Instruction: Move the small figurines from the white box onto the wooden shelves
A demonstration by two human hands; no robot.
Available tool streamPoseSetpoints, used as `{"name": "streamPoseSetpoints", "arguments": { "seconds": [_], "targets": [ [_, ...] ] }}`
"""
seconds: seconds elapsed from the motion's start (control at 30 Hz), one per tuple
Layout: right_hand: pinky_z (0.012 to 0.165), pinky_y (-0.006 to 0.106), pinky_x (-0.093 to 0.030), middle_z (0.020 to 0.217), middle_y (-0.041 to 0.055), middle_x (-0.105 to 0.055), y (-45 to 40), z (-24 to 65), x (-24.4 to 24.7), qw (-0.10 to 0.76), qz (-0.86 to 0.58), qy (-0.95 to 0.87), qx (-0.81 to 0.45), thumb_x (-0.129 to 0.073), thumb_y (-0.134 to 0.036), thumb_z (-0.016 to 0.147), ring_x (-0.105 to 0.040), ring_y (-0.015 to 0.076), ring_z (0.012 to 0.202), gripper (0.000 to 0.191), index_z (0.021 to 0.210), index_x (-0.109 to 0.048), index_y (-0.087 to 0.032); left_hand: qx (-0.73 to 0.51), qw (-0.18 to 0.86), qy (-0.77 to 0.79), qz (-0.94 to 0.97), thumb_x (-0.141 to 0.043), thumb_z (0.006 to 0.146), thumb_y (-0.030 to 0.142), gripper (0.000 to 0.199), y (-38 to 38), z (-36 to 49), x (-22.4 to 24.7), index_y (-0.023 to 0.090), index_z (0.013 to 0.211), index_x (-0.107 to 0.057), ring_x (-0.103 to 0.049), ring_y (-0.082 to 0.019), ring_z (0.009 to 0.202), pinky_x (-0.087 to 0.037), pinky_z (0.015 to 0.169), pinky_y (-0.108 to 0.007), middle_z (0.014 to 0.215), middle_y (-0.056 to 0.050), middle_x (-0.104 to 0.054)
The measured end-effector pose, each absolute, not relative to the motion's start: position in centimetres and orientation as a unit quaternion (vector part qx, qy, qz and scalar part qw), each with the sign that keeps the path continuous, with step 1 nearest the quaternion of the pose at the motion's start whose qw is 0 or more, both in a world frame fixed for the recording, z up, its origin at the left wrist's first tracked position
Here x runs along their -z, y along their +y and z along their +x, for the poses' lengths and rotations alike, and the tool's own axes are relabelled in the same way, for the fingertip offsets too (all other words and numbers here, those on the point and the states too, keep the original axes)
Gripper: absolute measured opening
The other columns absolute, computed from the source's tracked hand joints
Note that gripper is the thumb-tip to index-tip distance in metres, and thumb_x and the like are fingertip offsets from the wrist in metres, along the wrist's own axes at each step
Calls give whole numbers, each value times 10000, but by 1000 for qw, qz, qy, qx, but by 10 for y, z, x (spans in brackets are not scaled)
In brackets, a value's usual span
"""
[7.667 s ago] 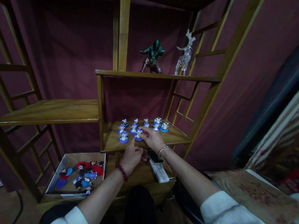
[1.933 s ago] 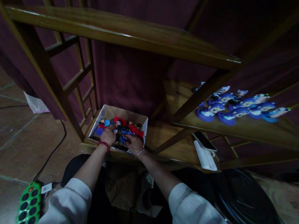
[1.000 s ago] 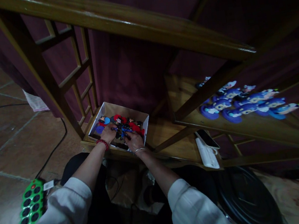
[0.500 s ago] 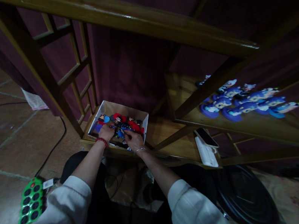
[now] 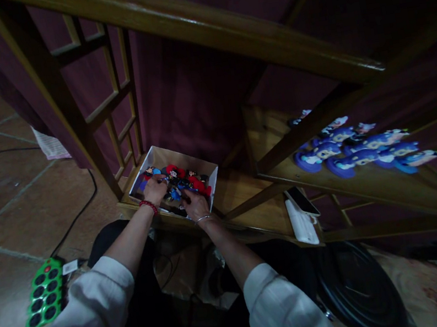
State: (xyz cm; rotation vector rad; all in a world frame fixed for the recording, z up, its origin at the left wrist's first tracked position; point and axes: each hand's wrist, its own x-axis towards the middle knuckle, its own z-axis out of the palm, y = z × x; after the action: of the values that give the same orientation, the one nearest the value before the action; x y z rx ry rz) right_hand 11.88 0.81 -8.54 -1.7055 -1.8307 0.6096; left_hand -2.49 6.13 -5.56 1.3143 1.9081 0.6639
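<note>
Both hands were inside the white-edged box (image 5: pixel 184 156), which sat on the low wooden shelf (image 5: pixel 244 192) with jumbled figurines (image 5: pixel 197 182) in it. Left hand (image 5: pixel 155 191): fingers bent down among them, couldn't tell if gripping. Right hand (image 5: pixel 196 205): partly curled beside a blue figurine (image 5: pixel 175 194), hold or touch unclear.

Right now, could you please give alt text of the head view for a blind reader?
A person's left hand, with a red beaded bracelet, and right hand, with a silver bangle, reach into an open white box of small red, blue and black figurines. At right, purple-and-white figurines rest on a wooden shelf.
</note>
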Motion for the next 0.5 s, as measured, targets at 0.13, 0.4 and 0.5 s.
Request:
{"name": "streamPoseSetpoints", "arguments": {
  "seconds": [0.13,0.4,0.5],
  "targets": [
    [839,280,-470,964,-25,-663,6,119,82,269,-639,-672,-259,-570,-189,709,-609,158,900,401,1089,-560,-316,-259,401,714,512,-482,768,268,265,60,-22,55,227,1011,-582,-618,-123,674,-442,634,-212,772,-7,-663],
    [846,269,-469,981,-22,-659,6,120,76,311,-604,-649,-342,-480,-176,766,-612,117,886,423,1181,-484,-260,-218,383,723,533,-465,771,284,273,57,-24,46,223,1000,-601,-633,-136,697,-437,662,-209,726,-14,-669],
    [831,267,-473,989,-6,-654,7,121,78,330,-588,-643,-363,-450,-174,784,-610,112,872,419,1198,-467,-236,-227,384,726,523,-483,760,275,277,57,-25,45,209,1000,-605,-631,-146,750,-440,666,-202,789,-28,-675]
  ]
}}
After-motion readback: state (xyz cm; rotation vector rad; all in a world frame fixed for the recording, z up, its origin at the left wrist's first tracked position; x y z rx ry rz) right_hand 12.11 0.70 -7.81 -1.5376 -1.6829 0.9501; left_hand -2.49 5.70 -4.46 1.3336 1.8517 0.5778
